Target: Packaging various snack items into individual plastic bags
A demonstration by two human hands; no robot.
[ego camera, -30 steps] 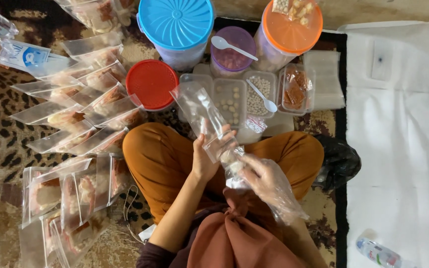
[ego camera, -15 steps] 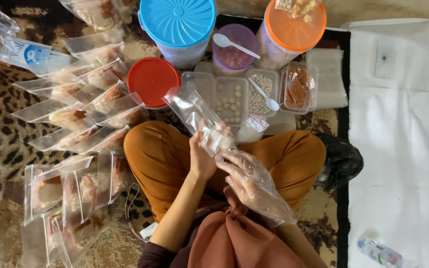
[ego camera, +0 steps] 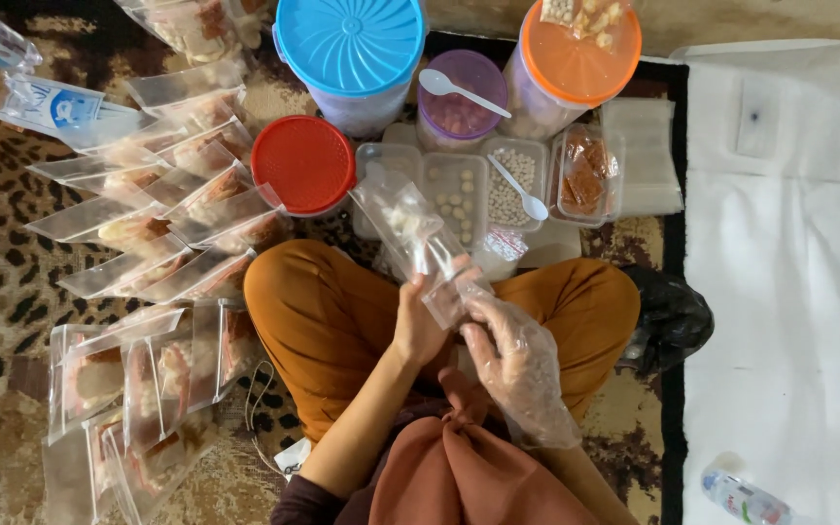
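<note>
Seen from above: a seated person, cross-legged in orange trousers, with both hands raised over the lap. The left hand point(ego camera: 420, 326), bare, and the right hand point(ego camera: 517, 360), sheathed in a loose clear plastic glove, both grip the near end of a long clear plastic pouch point(ego camera: 415, 233). The pouch's long axis runs diagonally, from the hands up and to the left of the picture, its far end pointing toward the red round lid point(ego camera: 303, 163). Pale pieces lie inside the pouch near its middle; what they are cannot be told.

Beyond the knees stands a row of containers on the patterned carpet point(ego camera: 2, 282). A tall tub with a blue lid point(ego camera: 349, 44) is shut. A purple tub point(ego camera: 459, 97) is open, holds reddish contents, and carries a white spoon point(ego camera: 461, 90) across its rim. A tub with an orange lid point(ego camera: 576, 53) bears a small packet of light pieces on top. In front of these sit shallow clear trays: one point(ego camera: 454, 194) with scattered pale round pieces, one point(ego camera: 512, 180) with small white beads and a second white spoon point(ego camera: 522, 192), and one point(ego camera: 585, 175) with brown pieces.

To the left of the picture, filled clear pouches point(ego camera: 148, 204) lie overlapping on the carpet. A white cloth point(ego camera: 789, 292) covers the floor at the right, with a small plastic bottle point(ego camera: 743, 498) lying on it.
</note>
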